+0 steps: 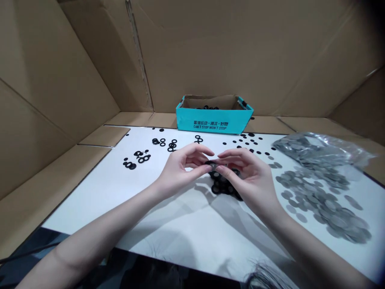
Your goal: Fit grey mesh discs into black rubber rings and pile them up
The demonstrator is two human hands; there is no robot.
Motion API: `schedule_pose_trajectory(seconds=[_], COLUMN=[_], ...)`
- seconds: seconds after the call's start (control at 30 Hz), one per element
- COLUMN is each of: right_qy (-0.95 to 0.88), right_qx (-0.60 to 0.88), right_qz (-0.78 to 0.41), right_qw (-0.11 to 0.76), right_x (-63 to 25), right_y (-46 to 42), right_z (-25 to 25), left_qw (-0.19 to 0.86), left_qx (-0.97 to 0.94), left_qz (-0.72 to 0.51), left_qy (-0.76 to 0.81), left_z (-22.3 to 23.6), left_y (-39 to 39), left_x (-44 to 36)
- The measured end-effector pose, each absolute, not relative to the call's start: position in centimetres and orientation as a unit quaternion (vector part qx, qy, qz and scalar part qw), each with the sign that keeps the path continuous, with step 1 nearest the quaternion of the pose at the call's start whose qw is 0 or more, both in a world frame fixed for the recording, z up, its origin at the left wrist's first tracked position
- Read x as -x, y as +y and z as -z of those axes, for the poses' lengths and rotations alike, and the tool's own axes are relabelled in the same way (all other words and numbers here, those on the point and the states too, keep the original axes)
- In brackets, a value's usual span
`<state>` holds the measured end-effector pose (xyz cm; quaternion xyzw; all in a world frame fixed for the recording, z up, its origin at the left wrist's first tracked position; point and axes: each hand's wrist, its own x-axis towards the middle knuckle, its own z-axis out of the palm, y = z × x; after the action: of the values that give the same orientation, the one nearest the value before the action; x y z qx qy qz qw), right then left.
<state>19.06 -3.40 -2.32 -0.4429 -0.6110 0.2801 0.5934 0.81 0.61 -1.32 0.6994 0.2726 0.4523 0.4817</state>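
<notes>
Just above the white tabletop (177, 228), the left hand (180, 170) and the right hand (249, 176) are close together, their fingertips meeting on a small grey disc (213, 165) with a dark edge (how it sits against the edge is too small to tell). Directly below the hands, a heap of black rings (222, 185) lies on the tabletop, partly hidden by the right hand.

To the right of the right hand, a wide spread of grey discs (319, 202) covers the tabletop, and beyond it a clear plastic bag (321, 147) holds more of them. Farther left of the left hand, small clusters of loose rings (140, 157) lie scattered, and small black dots (246, 142) are strewn ahead of the right hand.

Straight ahead of the hands, at the far edge of the tabletop, stands a teal box (214, 125) with a few black rings (207, 107) inside. Its front reads "CAN'T STOP WON'T STOP" in English beneath a line of Chinese characters (too small to read with confidence). Cardboard sheets (210, 52) rise behind and beside the tabletop.
</notes>
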Motion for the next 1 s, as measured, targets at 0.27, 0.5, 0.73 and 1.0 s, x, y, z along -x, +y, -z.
schedule_pose_trajectory(seconds=[0.27, 0.5, 0.73, 1.0], right_qy=[-0.617, -0.61, -0.618, -0.59], right_qx=[0.451, 0.443, 0.446, 0.449], right_qz=[-0.229, -0.255, -0.236, -0.295], right_qw=[0.602, 0.606, 0.603, 0.603], right_x=[-18.92, -18.73, -18.74, -18.89], right_y=[-4.27, -4.39, -4.39, -4.43], right_z=[2.85, 2.87, 3.0, 3.14], left_qw=[0.446, 0.4, 0.424, 0.424], left_qx=[-0.733, -0.772, -0.749, -0.747], left_qz=[-0.431, -0.429, -0.436, -0.429], left_qy=[0.279, 0.245, 0.263, 0.279], left_z=[1.56, 1.59, 1.67, 1.53], left_y=[-0.22, -0.21, -0.24, -0.2], left_x=[-0.84, -0.83, -0.91, -0.9])
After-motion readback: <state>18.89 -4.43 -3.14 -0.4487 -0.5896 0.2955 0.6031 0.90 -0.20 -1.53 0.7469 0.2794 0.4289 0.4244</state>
